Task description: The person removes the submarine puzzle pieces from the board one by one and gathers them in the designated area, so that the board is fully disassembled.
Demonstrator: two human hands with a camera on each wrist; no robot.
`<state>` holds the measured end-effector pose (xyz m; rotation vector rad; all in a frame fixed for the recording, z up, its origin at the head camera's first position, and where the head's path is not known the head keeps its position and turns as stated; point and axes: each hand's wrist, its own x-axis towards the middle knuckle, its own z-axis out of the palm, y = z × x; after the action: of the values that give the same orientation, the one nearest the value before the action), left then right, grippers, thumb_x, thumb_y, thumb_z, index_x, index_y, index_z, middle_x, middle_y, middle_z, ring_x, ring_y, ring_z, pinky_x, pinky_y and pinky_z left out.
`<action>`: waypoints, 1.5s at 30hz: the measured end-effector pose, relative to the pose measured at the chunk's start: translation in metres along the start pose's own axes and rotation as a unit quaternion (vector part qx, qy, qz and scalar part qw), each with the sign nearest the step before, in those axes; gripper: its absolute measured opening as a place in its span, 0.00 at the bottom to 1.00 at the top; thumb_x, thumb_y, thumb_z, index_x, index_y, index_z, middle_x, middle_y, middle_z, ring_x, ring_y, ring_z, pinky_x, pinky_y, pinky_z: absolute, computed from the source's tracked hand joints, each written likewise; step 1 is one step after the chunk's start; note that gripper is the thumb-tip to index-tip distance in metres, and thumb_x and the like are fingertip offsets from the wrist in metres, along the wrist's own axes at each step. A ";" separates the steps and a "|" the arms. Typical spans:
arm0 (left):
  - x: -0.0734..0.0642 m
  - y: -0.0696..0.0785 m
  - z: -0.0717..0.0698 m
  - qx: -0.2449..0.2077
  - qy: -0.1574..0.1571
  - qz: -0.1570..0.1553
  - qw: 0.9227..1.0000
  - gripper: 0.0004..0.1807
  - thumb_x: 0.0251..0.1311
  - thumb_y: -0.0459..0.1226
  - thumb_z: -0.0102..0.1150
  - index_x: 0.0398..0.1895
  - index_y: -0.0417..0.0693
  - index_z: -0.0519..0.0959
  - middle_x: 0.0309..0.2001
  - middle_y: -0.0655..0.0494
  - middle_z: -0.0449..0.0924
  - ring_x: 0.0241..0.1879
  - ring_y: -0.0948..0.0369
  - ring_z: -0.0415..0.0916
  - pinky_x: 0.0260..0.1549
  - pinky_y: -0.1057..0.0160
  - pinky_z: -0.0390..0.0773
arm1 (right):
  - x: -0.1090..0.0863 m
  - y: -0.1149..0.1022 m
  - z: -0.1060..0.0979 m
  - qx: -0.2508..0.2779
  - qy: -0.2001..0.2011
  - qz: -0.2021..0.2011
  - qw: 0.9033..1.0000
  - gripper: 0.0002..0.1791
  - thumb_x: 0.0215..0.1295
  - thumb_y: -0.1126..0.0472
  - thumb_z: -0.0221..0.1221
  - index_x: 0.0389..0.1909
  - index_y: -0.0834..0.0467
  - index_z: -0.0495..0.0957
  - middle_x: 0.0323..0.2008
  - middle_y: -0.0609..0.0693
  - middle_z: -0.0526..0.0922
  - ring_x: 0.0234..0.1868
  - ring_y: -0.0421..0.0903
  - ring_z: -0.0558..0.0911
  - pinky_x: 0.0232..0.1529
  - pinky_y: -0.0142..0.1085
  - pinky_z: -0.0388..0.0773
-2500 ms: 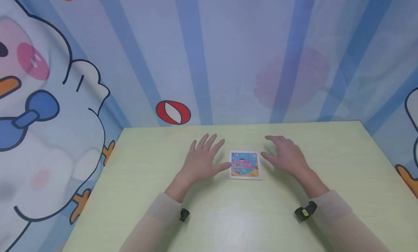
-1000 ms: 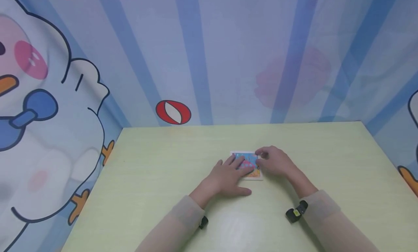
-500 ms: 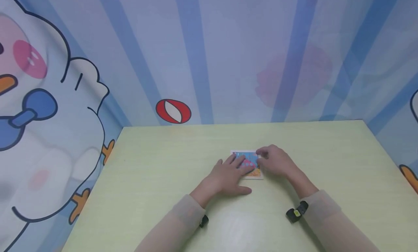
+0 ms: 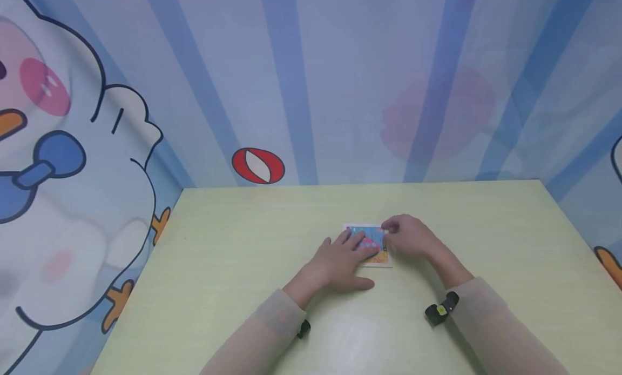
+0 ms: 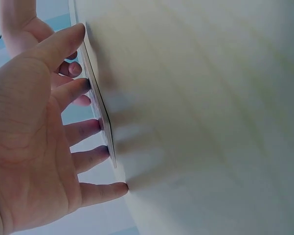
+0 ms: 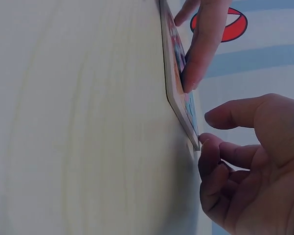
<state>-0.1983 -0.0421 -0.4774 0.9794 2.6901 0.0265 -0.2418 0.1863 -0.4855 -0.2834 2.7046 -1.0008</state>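
Note:
A small square picture board (image 4: 378,260) lies flat on the table, with a white border and a blue, pink and orange picture. My left hand (image 4: 335,266) spreads over its left half, several fingertips resting on the picture. Its little finger touches the table beside the board in the left wrist view. My right hand (image 4: 411,236) is at the board's far right corner. In the right wrist view, its forefinger touches that corner, while the thumb is apart from the forefinger and the other fingers curl in. Part of the picture is hidden under the left hand.
The pale yellow-green table (image 4: 233,245) extends on all sides of the board. A blue striped cloth (image 4: 350,83) with a cartoon bird stands behind it. Both wrists wear dark bands, the right one carrying a small black device (image 4: 437,314).
Since the earliest frame, my left hand has moved right onto the board and my right hand has closed in to its far right corner. Over the last second both stay nearly still.

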 end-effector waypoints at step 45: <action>-0.003 0.007 -0.003 -0.003 -0.008 -0.003 1.000 0.43 0.66 0.67 0.55 0.82 0.76 0.56 0.84 0.56 0.44 0.82 0.48 0.40 0.69 0.32 0.59 | -0.004 -0.008 0.008 0.019 0.008 0.014 1.000 0.25 0.64 0.49 0.71 0.55 0.62 0.82 0.41 0.53 0.82 0.43 0.51 0.79 0.45 0.47 0.76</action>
<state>-0.1927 -0.0385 -0.4730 0.9657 2.6772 0.0254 -0.2345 0.1760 -0.4854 -0.2309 2.6926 -1.0499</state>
